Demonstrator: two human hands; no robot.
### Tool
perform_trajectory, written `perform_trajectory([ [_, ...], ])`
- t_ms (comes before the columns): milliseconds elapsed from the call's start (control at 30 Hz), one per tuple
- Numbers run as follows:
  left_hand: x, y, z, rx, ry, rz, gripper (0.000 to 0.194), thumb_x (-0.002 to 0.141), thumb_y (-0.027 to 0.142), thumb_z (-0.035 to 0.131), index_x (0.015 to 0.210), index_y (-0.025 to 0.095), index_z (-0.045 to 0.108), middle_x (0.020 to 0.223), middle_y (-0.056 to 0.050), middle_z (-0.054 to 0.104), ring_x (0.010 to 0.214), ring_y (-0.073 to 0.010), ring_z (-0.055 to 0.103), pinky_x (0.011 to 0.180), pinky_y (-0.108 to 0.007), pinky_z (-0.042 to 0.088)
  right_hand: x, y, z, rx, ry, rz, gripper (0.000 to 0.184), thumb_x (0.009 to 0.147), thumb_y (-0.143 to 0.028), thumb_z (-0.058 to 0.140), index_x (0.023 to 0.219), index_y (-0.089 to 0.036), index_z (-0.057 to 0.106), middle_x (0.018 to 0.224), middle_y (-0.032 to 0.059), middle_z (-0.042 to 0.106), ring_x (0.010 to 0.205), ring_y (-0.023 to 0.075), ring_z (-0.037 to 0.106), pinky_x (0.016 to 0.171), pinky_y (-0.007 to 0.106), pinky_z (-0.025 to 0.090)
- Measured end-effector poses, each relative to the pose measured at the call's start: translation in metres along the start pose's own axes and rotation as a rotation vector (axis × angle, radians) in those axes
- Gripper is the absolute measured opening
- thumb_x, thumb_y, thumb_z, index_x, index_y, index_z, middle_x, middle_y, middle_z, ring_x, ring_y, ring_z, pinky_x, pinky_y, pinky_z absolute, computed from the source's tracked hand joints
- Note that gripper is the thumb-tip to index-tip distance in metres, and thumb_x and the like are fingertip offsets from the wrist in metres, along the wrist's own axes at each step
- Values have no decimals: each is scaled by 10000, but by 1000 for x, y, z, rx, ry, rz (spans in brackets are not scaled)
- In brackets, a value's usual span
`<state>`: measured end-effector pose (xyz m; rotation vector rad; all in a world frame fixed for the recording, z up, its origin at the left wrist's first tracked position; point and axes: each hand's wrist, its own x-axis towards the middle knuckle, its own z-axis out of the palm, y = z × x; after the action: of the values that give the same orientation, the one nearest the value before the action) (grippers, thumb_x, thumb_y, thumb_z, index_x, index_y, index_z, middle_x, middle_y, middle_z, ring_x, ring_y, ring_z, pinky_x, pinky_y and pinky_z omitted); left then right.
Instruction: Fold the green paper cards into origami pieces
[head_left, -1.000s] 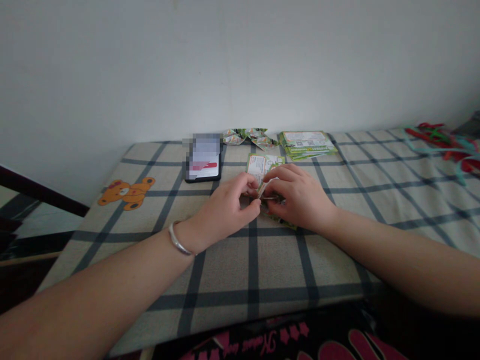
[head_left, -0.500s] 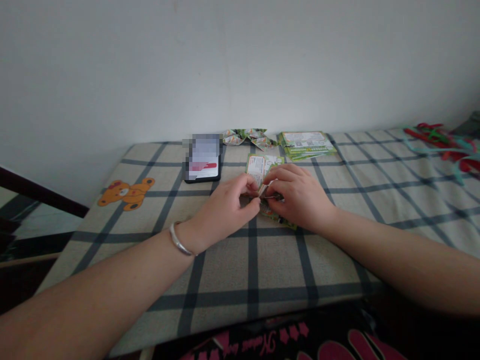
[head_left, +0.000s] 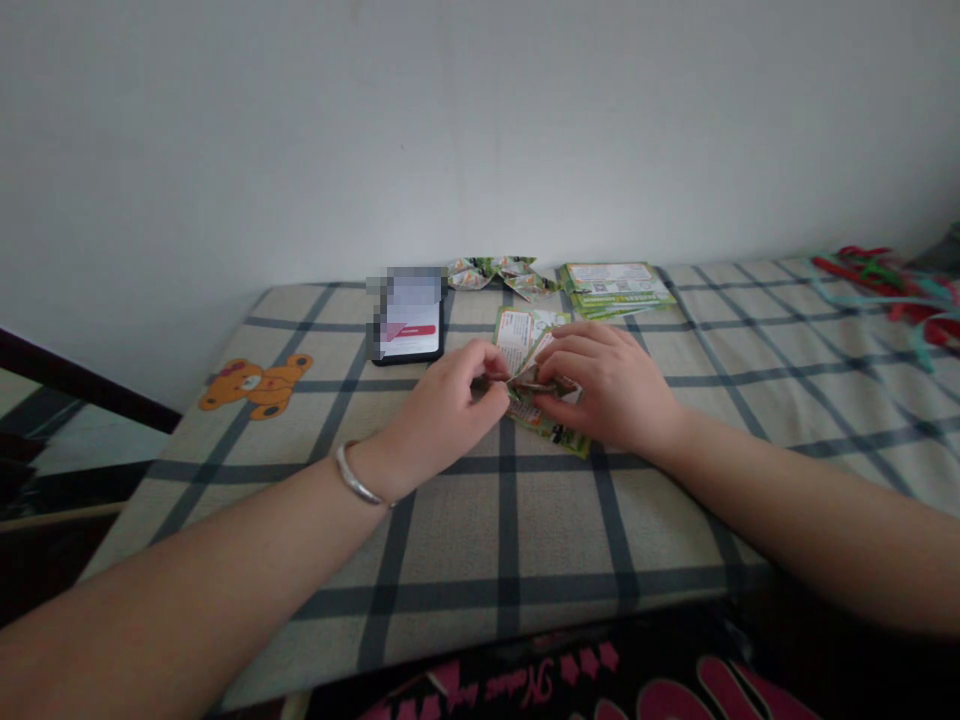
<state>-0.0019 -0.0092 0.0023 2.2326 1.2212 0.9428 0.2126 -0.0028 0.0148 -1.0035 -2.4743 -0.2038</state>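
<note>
A printed green-and-white paper sheet (head_left: 556, 432) lies between my hands, pinched up into creases at its middle. My left hand (head_left: 454, 415) closes thumb and fingers on the left side of the creased part. From the right, my right hand (head_left: 611, 390) grips the same folds with bent fingers. Part of the paper is hidden behind my fingers. Beyond my hands, a flat printed part (head_left: 514, 335) shows on the cloth; I cannot tell whether it is the same sheet or another.
A phone (head_left: 409, 335) lies to the left, with folded paper pieces (head_left: 491, 272) by the wall. A stack of printed sheets (head_left: 619, 285) sits at the back right. Red and teal ribbons (head_left: 892, 285) lie far right. The checked tablecloth (head_left: 442, 580) has a bear picture (head_left: 259, 387).
My left hand has shifted slightly left and my right hand slightly right. More of the paper's creased middle shows between them. Both hands keep hold of it.
</note>
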Motion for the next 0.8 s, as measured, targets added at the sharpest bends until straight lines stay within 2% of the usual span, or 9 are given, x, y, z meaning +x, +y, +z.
perform_trajectory([
  [100,0,-1,-2,3,7,2,139,830,162,461,948,187,528,927,-25,636,877,-165,622,730,-297,474,0,9,2,135,8,-22,151,816,-348,693,861,-203,686,940,45,727,1044,250,621,923,383,464],
  [200,1,-2,-6,102,28,41,126,824,151,450,913,181,534,869,-20,626,823,-168,604,760,-326,467,-1,17,3,233,32,-34,164,817,-351,711,872,-197,707,933,61,734,1017,229,644,901,356,490],
  [333,2,-2,-8,239,16,132,125,860,151,424,901,175,540,843,-32,629,833,-188,594,783,-352,467,-2,22,4,245,20,-21,110,819,-307,715,857,-204,723,912,60,736,1018,222,647,889,351,503],
  [500,1,-7,-5,386,42,249,313,872,76,414,1143,175,534,1026,-57,681,1001,-216,610,921,-398,449,-2,21,5,242,-3,-8,101,835,-287,690,851,-194,727,911,75,736,1031,230,637,898,366,495],
  [633,0,-4,-8,500,64,330,328,881,72,436,1145,209,575,1068,-49,685,1032,-231,596,955,-429,417,-2,22,5,273,20,7,80,845,-280,679,846,-210,717,912,49,732,969,205,641,889,357,483],
  [733,-3,1,-11,532,106,444,396,876,73,463,1233,223,544,1215,-65,635,1136,-228,564,1045,-457,366,-2,22,5,267,23,7,80,846,-279,680,859,-210,717,928,49,730,957,203,640,877,352,484],
  [800,-4,4,-12,573,83,508,397,880,99,494,1242,249,557,1264,-66,610,1173,-234,549,1079,-478,339,-2,21,4,244,30,-6,86,851,-269,672,875,-202,720,935,57,731,976,207,638,881,353,485],
])
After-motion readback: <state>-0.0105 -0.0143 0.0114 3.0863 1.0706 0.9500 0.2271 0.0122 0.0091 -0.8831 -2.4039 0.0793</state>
